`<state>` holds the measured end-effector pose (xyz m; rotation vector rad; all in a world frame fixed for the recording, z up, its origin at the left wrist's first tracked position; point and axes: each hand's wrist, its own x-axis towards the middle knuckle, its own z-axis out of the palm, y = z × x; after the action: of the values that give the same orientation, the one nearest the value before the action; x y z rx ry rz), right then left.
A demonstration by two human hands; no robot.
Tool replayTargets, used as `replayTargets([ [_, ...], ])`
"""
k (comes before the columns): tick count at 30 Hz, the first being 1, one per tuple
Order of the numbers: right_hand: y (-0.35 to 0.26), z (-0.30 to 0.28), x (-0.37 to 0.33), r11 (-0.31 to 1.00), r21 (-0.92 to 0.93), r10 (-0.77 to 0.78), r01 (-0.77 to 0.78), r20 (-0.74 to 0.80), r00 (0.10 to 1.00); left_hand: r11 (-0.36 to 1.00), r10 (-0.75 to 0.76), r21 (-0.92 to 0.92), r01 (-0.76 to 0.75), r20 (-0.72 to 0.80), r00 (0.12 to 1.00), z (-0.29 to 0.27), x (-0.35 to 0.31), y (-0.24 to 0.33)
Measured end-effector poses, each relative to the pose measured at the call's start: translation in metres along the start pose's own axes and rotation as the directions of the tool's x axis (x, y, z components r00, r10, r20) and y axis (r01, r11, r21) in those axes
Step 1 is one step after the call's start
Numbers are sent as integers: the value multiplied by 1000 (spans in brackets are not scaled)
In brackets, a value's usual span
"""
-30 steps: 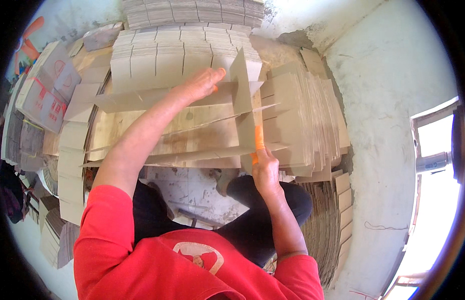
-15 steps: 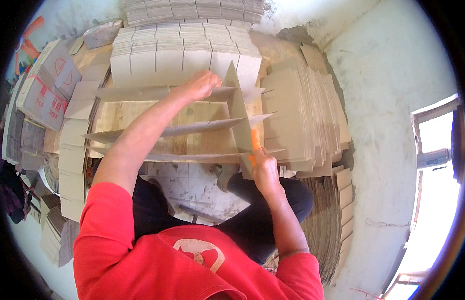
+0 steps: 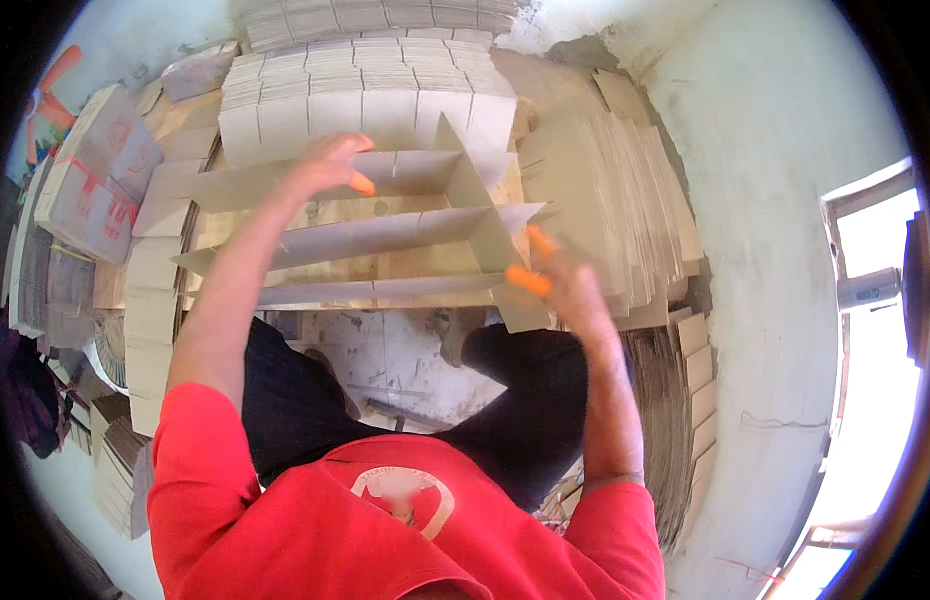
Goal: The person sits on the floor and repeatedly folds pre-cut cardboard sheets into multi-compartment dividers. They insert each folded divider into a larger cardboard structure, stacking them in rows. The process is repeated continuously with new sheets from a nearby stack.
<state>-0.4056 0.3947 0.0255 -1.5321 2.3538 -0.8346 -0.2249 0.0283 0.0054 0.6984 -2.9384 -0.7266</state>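
Three long cardboard divider strips stand on edge across the wooden board: a far strip (image 3: 415, 172), a middle strip (image 3: 365, 238) and a near strip (image 3: 375, 292). A cardboard cross strip (image 3: 472, 195) runs through their right-hand ends, slotted over them. My left hand (image 3: 330, 165) is over the far strip, left of the cross strip, with its orange-covered thumb apart from the fingers. Just right of the cross strip's near half, my right hand (image 3: 567, 285) is slightly blurred. Its orange-covered thumb and finger are spread, with nothing seen between them.
A tall stack of slotted cardboard (image 3: 365, 110) stands behind the strips. To the right lean many flat cardboard sheets (image 3: 595, 220); on the left is a row of cardboard pieces (image 3: 155, 285). A printed carton (image 3: 100, 180) sits far left. The wooden board (image 3: 335, 270) carries the strips.
My left hand has moved left along the far strip, and its closed fingers have opened. My right hand has come off the cross strip toward the right. The cross strip sits lower and nearer me.
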Motion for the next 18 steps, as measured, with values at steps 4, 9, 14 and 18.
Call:
replayTargets([
  [4,18,-29,18,812,-413,178,-412,-496,850,993,-41,100,62,-204,978,-2,-48,-73],
  [9,74,-24,16,612,-673,142,-415,-422,895,983,-116,119,138,-173,978,-23,-75,-83],
  [14,119,-32,21,750,-537,185,-386,-390,902,971,-135,142,190,-325,936,-44,-108,-53],
  [18,107,-37,20,787,-386,226,-481,-545,807,970,-90,152,191,-507,857,-46,-135,-27],
])
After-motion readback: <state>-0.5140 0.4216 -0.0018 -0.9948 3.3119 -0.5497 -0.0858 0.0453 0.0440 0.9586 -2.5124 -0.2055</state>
